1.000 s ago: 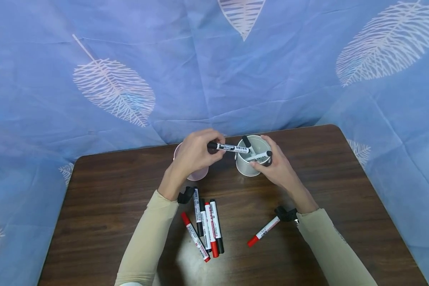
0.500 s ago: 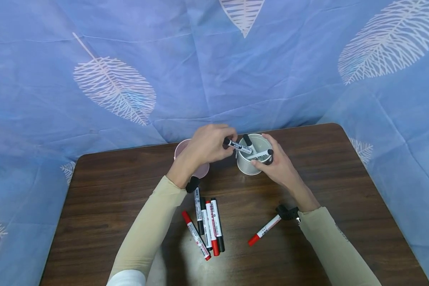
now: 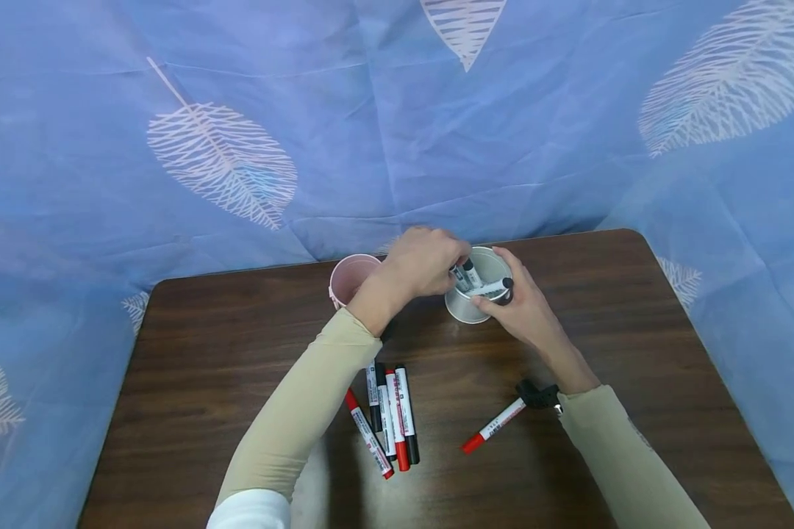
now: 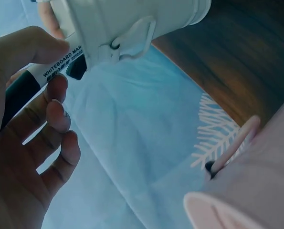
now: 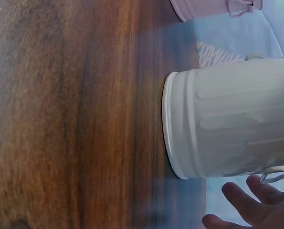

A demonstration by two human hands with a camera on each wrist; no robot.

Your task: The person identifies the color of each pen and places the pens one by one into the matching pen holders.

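Observation:
My left hand (image 3: 426,263) is over the left rim of a white metal bucket (image 3: 466,310). Between thumb and index finger it pinches a whiteboard marker (image 4: 58,66), its black-capped end toward the palm and its other end hidden inside the bucket's mouth. Other black-capped markers (image 3: 492,287) lean inside the bucket. On the bucket's right side, my right hand (image 3: 528,307) holds the rim, thumb in front and fingers farther back. The right wrist view has its fingertips (image 5: 235,193) beside a small side handle.
Left of the white bucket stands a pink bucket (image 3: 351,273), partly behind my left wrist. Several red and black markers (image 3: 397,422) lie side by side nearer me. One red marker (image 3: 496,425) lies apart under my right wrist. A blue leaf-patterned cloth (image 3: 344,147) hangs behind the table.
My left hand has moved right, bringing the marker from beside the white bucket down into its mouth. More of the pink bucket shows now. My right hand has stayed on the white bucket.

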